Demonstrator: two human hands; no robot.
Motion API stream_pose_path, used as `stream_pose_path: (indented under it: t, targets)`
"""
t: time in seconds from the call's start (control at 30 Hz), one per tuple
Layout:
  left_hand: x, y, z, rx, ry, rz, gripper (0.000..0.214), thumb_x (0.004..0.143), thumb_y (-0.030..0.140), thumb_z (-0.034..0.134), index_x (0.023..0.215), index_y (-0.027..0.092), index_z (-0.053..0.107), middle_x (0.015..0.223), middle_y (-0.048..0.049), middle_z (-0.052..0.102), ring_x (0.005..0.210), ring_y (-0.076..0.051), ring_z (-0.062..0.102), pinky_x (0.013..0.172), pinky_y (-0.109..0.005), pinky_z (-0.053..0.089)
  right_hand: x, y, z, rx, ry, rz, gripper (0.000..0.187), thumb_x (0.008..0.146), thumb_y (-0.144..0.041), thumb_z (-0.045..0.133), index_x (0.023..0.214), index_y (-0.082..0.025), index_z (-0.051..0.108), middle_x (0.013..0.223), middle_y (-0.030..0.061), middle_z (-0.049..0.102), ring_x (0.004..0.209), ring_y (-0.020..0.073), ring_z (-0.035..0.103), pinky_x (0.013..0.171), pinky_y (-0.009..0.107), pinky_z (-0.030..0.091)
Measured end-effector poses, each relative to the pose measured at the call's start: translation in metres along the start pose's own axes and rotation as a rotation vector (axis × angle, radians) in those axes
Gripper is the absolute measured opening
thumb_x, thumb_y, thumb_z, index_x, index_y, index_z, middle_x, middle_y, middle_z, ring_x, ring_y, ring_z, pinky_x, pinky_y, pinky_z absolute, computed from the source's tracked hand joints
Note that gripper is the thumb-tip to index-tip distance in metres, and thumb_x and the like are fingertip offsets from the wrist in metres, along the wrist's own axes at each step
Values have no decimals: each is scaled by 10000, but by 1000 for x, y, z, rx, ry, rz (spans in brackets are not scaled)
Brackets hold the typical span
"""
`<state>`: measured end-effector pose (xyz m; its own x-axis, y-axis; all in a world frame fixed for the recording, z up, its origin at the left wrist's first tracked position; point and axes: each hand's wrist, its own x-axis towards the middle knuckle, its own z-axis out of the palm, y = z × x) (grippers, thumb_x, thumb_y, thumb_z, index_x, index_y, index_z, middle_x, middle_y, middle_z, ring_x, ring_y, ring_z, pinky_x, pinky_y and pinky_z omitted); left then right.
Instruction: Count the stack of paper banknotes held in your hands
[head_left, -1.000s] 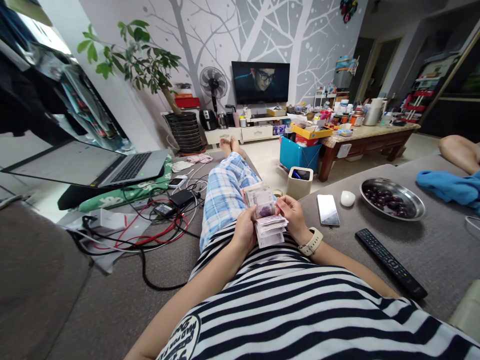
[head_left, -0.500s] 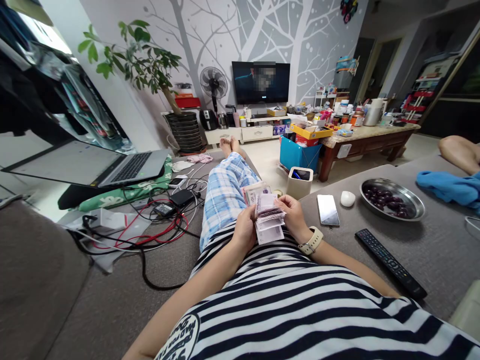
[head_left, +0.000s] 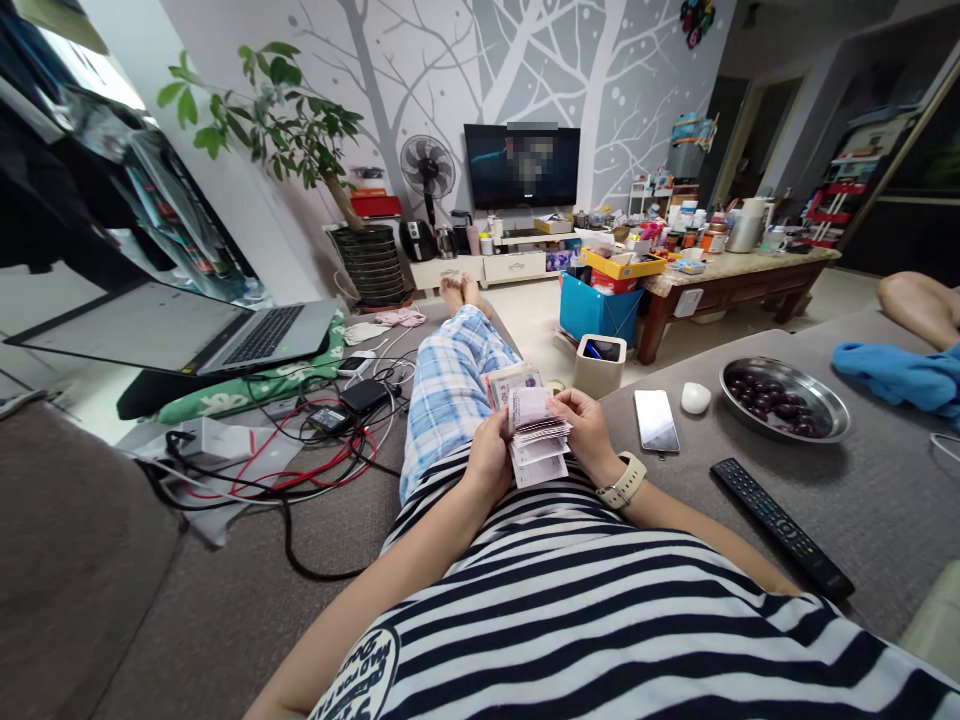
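I lie back on a grey sofa in a striped shirt and plaid trousers. My left hand (head_left: 489, 458) grips a thick stack of banknotes (head_left: 531, 425) from the left side, over my lap. My right hand (head_left: 591, 432), with a beige watch on its wrist, pinches the notes from the right, thumb on the top note. The lower notes fan out toward my belly.
A phone (head_left: 656, 419), a white mouse-like object (head_left: 695, 397), a metal bowl of dark fruit (head_left: 784, 398) and a remote control (head_left: 780, 526) lie on the sofa to my right. An open laptop (head_left: 217, 338) and tangled cables (head_left: 300, 465) are on my left. Another person's knee (head_left: 916, 302) shows far right.
The top notes have been folded down onto the fanned pile, so the stack looks lower and flatter. Both hands stay in the same place.
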<state>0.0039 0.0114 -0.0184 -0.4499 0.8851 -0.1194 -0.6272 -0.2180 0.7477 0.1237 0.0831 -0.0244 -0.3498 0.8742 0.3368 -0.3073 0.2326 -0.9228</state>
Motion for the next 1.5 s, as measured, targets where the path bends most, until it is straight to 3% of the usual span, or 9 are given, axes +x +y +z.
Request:
stream_pose_path:
  t: [0.37,0.57,0.77,1.0,1.3,1.5]
  targets:
    - [0,-1,-1,17,-3,-1,209,788,267,688,936,125,728,911,-104,817,1054,-309,763,979,-426,594,0,4,0,-4,-4,-37,444,750,-629,774,701,-218,616,642,-16,583,611,148,482,584,291,413]
    - [-2,-1,3,1,22,7,186,746,217,683,910,140,726,900,-99,816,1044,-313,766,971,-438,603,0,6,-2,-21,-4,-63,540,810,-720,698,638,-232,545,563,-40,452,543,127,371,532,288,321]
    - [-4,-1,3,25,28,7,178,736,227,688,883,132,720,870,-113,808,1001,-325,771,967,-451,598,0,7,-1,58,-42,-17,560,820,-769,657,693,-226,610,538,-19,539,499,135,431,514,293,330]
    - [-10,4,4,67,27,0,174,655,223,752,806,154,702,778,-81,782,939,-318,769,920,-435,600,0,8,0,40,61,-7,453,697,-623,835,739,-235,604,609,-32,566,573,147,475,572,300,400]
    - [-11,4,2,112,13,14,202,637,243,772,804,143,721,745,-75,771,884,-307,765,879,-423,603,0,7,-1,-31,48,-14,400,756,-576,762,656,-230,589,615,-22,543,612,157,445,604,311,390]
    - [-4,-1,-1,37,13,15,234,718,315,787,877,155,729,884,-94,810,1037,-317,761,971,-433,589,-3,3,-1,-18,19,-25,367,765,-561,744,691,-224,618,647,-14,573,634,162,476,614,311,412]
